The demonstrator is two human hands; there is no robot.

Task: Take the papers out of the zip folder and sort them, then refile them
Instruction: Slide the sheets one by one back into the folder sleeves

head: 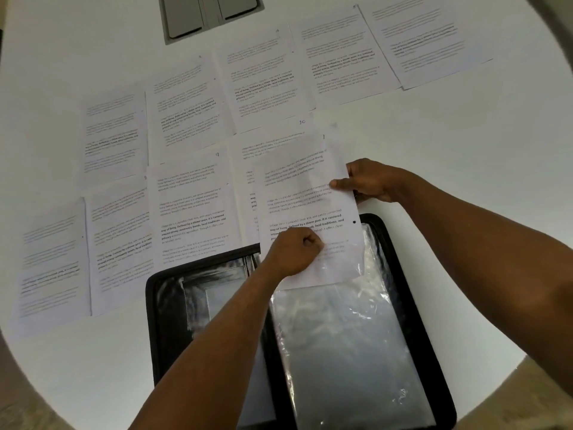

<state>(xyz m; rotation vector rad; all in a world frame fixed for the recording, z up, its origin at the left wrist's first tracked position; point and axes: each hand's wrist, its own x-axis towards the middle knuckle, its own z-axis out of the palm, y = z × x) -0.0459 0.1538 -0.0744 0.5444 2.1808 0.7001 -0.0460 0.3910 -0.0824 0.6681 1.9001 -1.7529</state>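
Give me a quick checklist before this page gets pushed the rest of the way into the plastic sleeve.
1. Page gripped by both hands: ok. The left hand pinches the held sheet low down, the right hand holds its right edge.
2. Sleeve mouth open: cannot tell. The sheet's bottom edge overlaps the clear sleeve, glare hides the opening.
3. Zip folder lying open flat: ok.
4. Page number readable: ok, a handwritten 1 at the top corner.
5. Other papers clear of the folder: not ok, some reach its top edge.
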